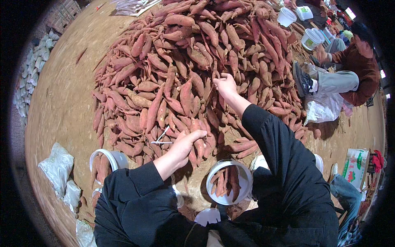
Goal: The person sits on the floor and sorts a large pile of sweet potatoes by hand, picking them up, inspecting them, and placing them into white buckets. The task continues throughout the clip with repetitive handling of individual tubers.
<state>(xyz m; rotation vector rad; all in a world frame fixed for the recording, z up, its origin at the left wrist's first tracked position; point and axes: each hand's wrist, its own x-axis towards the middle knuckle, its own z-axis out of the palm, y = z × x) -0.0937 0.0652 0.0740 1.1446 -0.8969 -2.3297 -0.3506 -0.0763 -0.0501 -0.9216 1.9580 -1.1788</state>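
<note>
A large heap of reddish sweet potatoes (pixel 182 89) lies before me, soil clinging to many of them. My right hand (pixel 226 86) reaches into its middle, fingers curled against a slim sweet potato (pixel 215 69); whether it grips the root is not clear. Lower and to the left, my left hand (pixel 182 145) is at the heap's near edge, thumb stretched towards an upright sweet potato (pixel 199 146). Its curled fingers are largely hidden. A thin white V-shaped thing (pixel 162 139) shows beside that hand. Close to my body stands a white bucket (pixel 245 191) holding several slender sweet potatoes (pixel 225 182).
Another white bucket (pixel 118 159) with sweet potatoes stands left. White plastic sacks (pixel 58 166) lie on the bare ground (pixel 58 102). At right, a seated person (pixel 355 71) works by the heap, near white buckets (pixel 311 39). A printed carton (pixel 355 166) stands lower right.
</note>
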